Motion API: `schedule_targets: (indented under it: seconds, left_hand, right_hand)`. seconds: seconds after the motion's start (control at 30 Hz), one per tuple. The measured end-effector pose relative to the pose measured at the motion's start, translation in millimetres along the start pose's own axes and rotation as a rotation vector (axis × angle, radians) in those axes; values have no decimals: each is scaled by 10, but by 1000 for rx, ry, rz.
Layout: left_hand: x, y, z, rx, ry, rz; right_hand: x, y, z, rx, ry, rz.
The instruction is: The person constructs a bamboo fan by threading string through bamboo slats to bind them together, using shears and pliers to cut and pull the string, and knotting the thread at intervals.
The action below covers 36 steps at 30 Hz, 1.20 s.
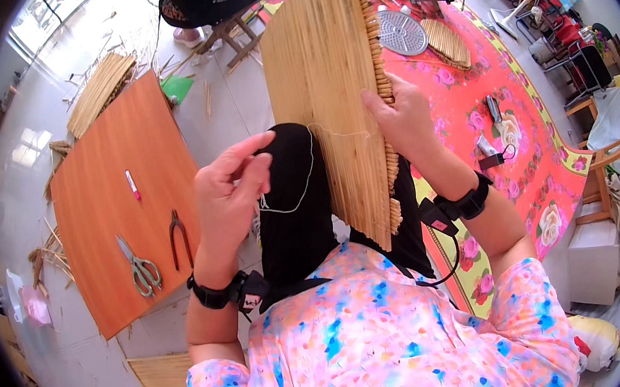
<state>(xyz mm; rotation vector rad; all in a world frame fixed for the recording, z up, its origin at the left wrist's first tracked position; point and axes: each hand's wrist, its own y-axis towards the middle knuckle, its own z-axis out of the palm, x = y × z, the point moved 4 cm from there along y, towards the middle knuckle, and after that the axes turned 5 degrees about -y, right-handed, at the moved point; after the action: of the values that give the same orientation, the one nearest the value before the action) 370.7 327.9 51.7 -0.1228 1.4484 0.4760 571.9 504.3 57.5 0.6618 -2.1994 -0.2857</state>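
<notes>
A stiff panel of pale stalks laid side by side (326,63) leans up from my lap across my dark trousers. My right hand (404,115) grips its right edge, thumb on the front face, where the stalk ends form a thick rim. Closed around a white thread (293,209), my left hand (230,187) is apart from the panel, above my left knee. Its index finger and thumb stick out toward the panel, while the other fingers are partly hidden. The thread loops from that hand over the knee to the panel and lies across its face toward my right thumb.
At left, a brown board (110,237) carries scissors (143,271), pliers (178,237) and a pink-capped marker (132,186). More stalks (99,95) lie beyond it. At right, a red floral mat (476,191) holds a perforated grey disc (403,32) and another stalk panel (447,43). Other people sit ahead.
</notes>
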Motion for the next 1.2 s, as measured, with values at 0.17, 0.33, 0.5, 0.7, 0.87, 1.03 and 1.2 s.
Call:
schedule_targets:
  seconds: [0.17,0.33,0.5,0.7,0.87,1.03,1.2]
  left_hand:
    - [243,-60,291,169,77,-14]
    - [291,-47,541,270,7,68]
    - [393,2,581,268,4,50]
    - [410,70,476,218,-26,13]
    - [264,71,503,220,151,79]
    - [183,-46,579,297,445,373]
    - [201,-176,621,305,500,423]
  right_hand:
    - [137,-320,-110,73,88,48]
    - [300,-709,-285,94,59,32]
    - [217,-715,-253,84,160,67]
    - [1,-1079,-205,149,548,268]
    - [30,-1320,-157,191,539,335]
    - [41,-1397,-137,189,519,327]
    - [47,-1418,-91,139,559,309]
